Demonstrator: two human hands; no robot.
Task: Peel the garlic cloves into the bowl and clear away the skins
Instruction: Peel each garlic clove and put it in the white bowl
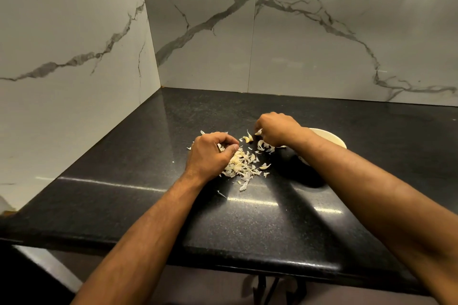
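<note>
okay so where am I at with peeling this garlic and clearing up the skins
Much peeling looks done: a pile of skins lies on the counter. In hand: your left hand curls over the pile, your right hand pinches a pale piece. Left: one clove between your hands, and clearing all skins. The bowl is mostly hidden.

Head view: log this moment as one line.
left hand: gathering skins | right hand: pinching a skin piece | bowl: behind right forearm | counter: skins scattered
</note>
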